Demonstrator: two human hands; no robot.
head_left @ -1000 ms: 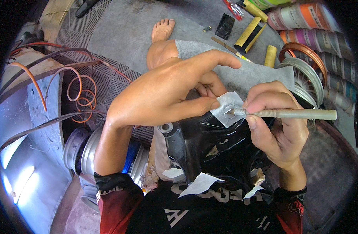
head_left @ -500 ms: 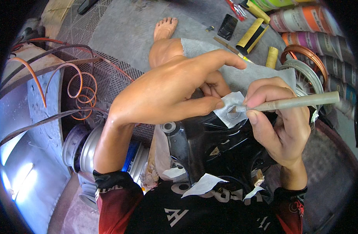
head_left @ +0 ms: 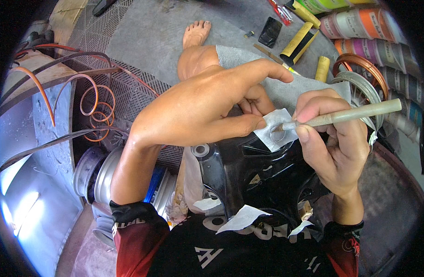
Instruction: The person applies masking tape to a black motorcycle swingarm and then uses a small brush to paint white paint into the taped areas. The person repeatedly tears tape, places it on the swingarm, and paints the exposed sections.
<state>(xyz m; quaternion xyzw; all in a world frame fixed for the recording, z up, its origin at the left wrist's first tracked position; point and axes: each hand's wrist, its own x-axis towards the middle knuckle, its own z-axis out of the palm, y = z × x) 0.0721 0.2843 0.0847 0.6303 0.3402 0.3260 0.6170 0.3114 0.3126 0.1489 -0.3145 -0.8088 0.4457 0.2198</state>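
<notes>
My right hand (head_left: 334, 147) pinches a craft knife (head_left: 355, 112) with a long pale handle between thumb and fingers. Its small blade tip rests on a square of white masking paper (head_left: 277, 144), beside a curved line on it. My left hand (head_left: 198, 104) presses the paper's left edge with the thumb. Its index finger stretches out to the right, while the other fingers curl below near the paper. Under the paper is a glossy black moulded part (head_left: 230, 159), held against my body. Another white paper piece (head_left: 244, 218) sticks to the part's near edge.
Grey cloth (head_left: 309, 90) covers a leg beyond my hands. On the floor lie a black flat item (head_left: 269, 32) and yellow tubes (head_left: 300, 45). Wheel rims (head_left: 108, 173) stand at left, near coiled orange hoses (head_left: 99, 101). Coloured containers (head_left: 359, 23) line the far right.
My right hand has shifted slightly right and down, and the knife handle is tilted a little more. My left hand has barely moved.
</notes>
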